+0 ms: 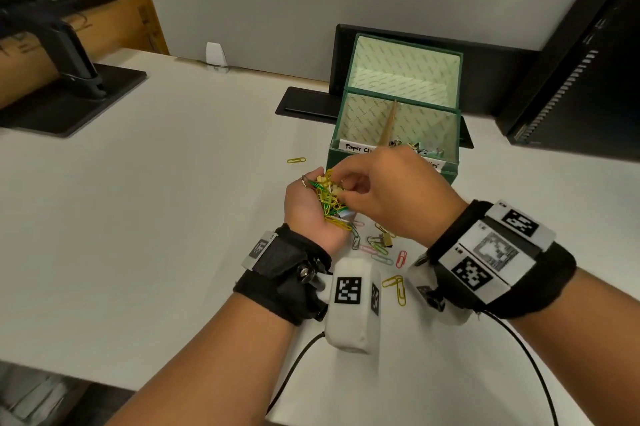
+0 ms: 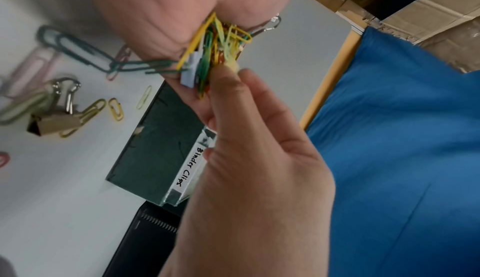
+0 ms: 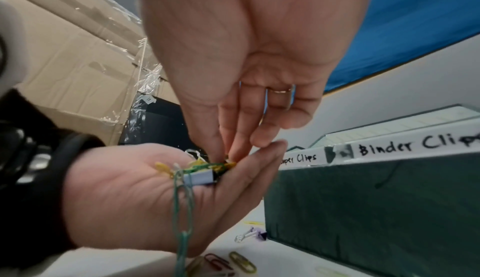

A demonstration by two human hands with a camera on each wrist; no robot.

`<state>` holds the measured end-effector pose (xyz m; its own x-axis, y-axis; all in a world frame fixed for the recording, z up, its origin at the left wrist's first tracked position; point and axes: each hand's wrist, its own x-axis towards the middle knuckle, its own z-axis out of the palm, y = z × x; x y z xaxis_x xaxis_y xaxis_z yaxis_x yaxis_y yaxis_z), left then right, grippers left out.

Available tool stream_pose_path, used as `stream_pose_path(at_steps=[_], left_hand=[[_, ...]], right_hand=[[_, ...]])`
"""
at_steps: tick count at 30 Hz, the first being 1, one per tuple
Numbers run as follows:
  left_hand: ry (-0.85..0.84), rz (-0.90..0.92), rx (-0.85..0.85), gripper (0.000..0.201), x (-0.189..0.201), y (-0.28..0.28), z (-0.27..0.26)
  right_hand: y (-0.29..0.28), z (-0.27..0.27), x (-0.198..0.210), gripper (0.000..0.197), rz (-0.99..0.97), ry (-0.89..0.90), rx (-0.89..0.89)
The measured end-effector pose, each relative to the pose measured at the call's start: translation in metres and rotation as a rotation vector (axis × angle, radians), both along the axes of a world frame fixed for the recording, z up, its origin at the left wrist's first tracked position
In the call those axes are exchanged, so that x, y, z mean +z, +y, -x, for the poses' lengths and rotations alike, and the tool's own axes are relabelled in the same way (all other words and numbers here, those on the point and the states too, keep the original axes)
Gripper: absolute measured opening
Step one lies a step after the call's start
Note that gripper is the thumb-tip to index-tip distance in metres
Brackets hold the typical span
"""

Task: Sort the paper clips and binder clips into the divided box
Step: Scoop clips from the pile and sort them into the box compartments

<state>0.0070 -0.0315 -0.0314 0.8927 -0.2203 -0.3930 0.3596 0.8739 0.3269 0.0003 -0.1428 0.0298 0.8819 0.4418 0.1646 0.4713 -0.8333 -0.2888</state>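
My left hand [image 1: 311, 207] lies palm up and carries a tangled pile of coloured paper clips and binder clips [image 1: 330, 200] [image 2: 215, 51] [image 3: 205, 170]. A chain of green paper clips [image 3: 183, 220] hangs from the pile. My right hand [image 1: 346, 195] reaches down from above and pinches a yellowish clip in it; I cannot tell which kind. Just behind stands the green divided box [image 1: 446, 176], labelled "Paper Clips" and "Binder Clips" [image 3: 415, 146], with binder clips [image 1: 419, 147] in its right compartment.
Loose paper clips [image 1: 381, 256] and a gold binder clip [image 1: 382, 240] [image 2: 52, 125] lie on the white table under my hands. A yellow paper clip [image 1: 296, 160] lies left of the box and a purple binder clip [image 3: 252, 236] at its foot. Monitors stand left [image 1: 69, 96] and right [image 1: 571, 79].
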Motion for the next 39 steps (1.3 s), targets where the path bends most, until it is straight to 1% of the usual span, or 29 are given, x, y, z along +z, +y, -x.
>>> stream_pose_path(at_steps=[2,4,7,9,11,13,15,16,19,20,22,25,28,29,30,31,33,34,35,37,39], left_hand=[[-0.026,0.027,0.000,0.049,-0.001,0.000,-0.002],[-0.063,0.040,-0.024,0.054,0.001,-0.001,-0.002],[-0.119,0.028,-0.072,0.062,0.003,0.000,0.001],[-0.107,0.012,-0.073,0.062,0.003,0.000,0.002],[-0.044,0.006,-0.025,0.050,0.001,0.000,0.001],[-0.002,-0.001,0.006,0.038,-0.001,-0.001,0.000],[0.011,0.002,0.009,0.036,-0.002,-0.001,0.000],[0.005,0.013,0.001,0.039,-0.001,-0.001,0.001],[-0.034,0.060,-0.012,0.054,0.001,0.000,0.002],[-0.044,0.084,-0.012,0.055,0.003,0.000,0.002],[-0.038,0.135,0.000,0.049,0.004,0.000,0.001],[0.008,0.136,0.016,0.043,0.005,0.001,-0.002],[-0.004,0.144,0.007,0.043,0.006,0.001,0.000],[-0.006,0.143,0.003,0.043,0.006,0.001,0.000],[-0.006,0.143,-0.002,0.043,0.006,0.001,0.000],[-0.006,0.144,-0.005,0.043,0.006,0.001,-0.001],[-0.014,0.141,-0.006,0.043,0.006,0.001,-0.001],[-0.015,0.135,-0.009,0.043,0.006,0.002,0.000],[-0.015,0.126,-0.011,0.043,0.006,0.002,0.000],[-0.009,0.117,-0.002,0.043,0.006,0.001,0.001],[-0.008,0.110,0.027,0.042,0.005,0.000,0.000]], right_hand=[[-0.006,-0.001,0.001,0.024,-0.117,0.009,-0.036],[-0.011,-0.003,0.001,0.025,-0.229,0.044,-0.072],[-0.014,-0.006,0.001,0.021,-0.283,0.109,-0.070],[-0.012,-0.005,-0.001,0.023,-0.231,0.118,-0.053],[-0.008,-0.005,-0.004,0.028,-0.119,0.053,-0.022],[-0.003,-0.005,-0.004,0.026,-0.002,-0.021,-0.007],[0.000,-0.005,-0.002,0.020,0.057,-0.062,-0.010],[0.000,-0.006,-0.003,0.019,0.046,-0.073,-0.014],[-0.002,-0.004,-0.005,0.019,-0.101,-0.087,-0.065],[-0.004,-0.005,-0.004,0.019,-0.166,-0.098,-0.093],[-0.011,-0.008,0.001,0.018,-0.298,-0.140,-0.156],[-0.031,-0.018,0.019,0.017,-0.499,-0.232,-0.271],[-0.058,-0.031,0.035,0.016,-0.585,-0.303,-0.374],[-0.066,-0.034,0.036,0.015,-0.568,-0.312,-0.398],[-0.074,-0.036,0.034,0.013,-0.503,-0.307,-0.411],[-0.079,-0.037,0.031,0.013,-0.381,-0.277,-0.420],[-0.083,-0.034,0.021,0.015,-0.116,-0.162,-0.420],[-0.082,-0.031,0.017,0.016,-0.064,-0.121,-0.409],[-0.079,-0.026,0.016,0.018,-0.076,-0.103,-0.389],[-0.066,-0.012,0.018,0.018,-0.181,-0.104,-0.316],[-0.047,0.003,0.020,0.015,-0.275,-0.056,-0.219]])
